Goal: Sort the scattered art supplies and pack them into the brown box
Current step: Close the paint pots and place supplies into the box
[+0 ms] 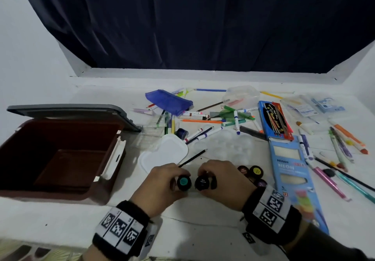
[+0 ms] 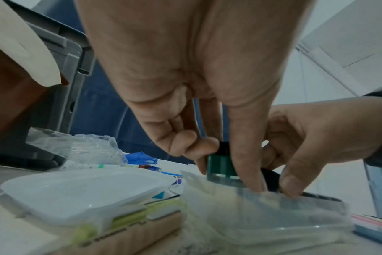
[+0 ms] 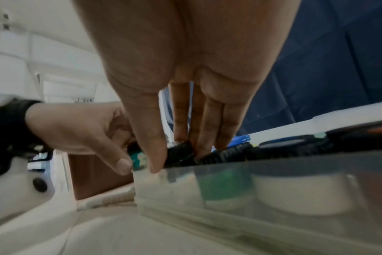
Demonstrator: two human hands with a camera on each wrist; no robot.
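Note:
The open brown box (image 1: 113,151) stands at the left with its grey lid (image 1: 67,110) tipped back. In front of me my left hand (image 1: 173,179) pinches a small teal paint jar (image 1: 184,182) with a black cap (image 2: 224,148). Right beside it my right hand (image 1: 210,174) grips a jar with a black ribbed lid (image 1: 203,182) (image 3: 179,152). Both jars sit at the top of a clear plastic tray (image 2: 262,215) (image 3: 283,189). Several more black-lidded paint jars (image 1: 254,172) lie just right of my right hand.
A white plastic lid (image 1: 164,155) and a thin black brush (image 1: 192,157) lie behind my hands. Markers, pencils and a blue pouch (image 1: 168,101) are scattered across the middle. A blue Neon box (image 1: 292,171), a coloured-pencil box (image 1: 274,120) and more pens lie at the right.

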